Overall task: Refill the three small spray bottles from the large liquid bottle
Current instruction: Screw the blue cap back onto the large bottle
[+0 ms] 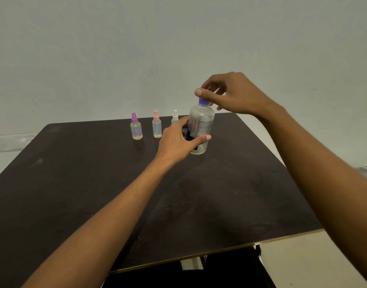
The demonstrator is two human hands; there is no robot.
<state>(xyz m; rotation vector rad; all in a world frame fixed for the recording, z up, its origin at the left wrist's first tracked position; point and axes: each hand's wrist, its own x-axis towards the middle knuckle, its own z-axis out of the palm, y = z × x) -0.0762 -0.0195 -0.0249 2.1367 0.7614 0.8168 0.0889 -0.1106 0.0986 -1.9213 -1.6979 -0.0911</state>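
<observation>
I am looking down at a dark brown table [74,194] set against a pale, bare wall [116,48], and I will place everything from the large bottle [201,123], which stands upright on the table towards its far right part

Nearest to me, both forearms reach out to that bottle. My left hand [178,140] comes at it from the left and grips its lower body, thumb curled across the front and fingers wrapped round the back. The bottle is clear plastic and mostly empty, with only a shallow layer of pale yellowish liquid at the bottom. It carries a label of small print and a dark blue patch low down, but the writing is too fine and blurred for me to read

Above it, my right hand [234,94] comes in from the right and pinches the blue cap [203,101] on the bottle's neck between thumb and curled fingers

Left of the large bottle and a little beyond it, three small spray bottles stand in a row. The white-capped spray bottle [175,118] is closest to it, its body hidden behind my left hand, so I cannot tell its contents. Next leftward, the pink-capped spray bottle [157,127] holds a thin yellowish layer at its base. Farthest left, the purple-capped spray bottle [136,129] shows pale yellow liquid and a purple pattern on its body
</observation>
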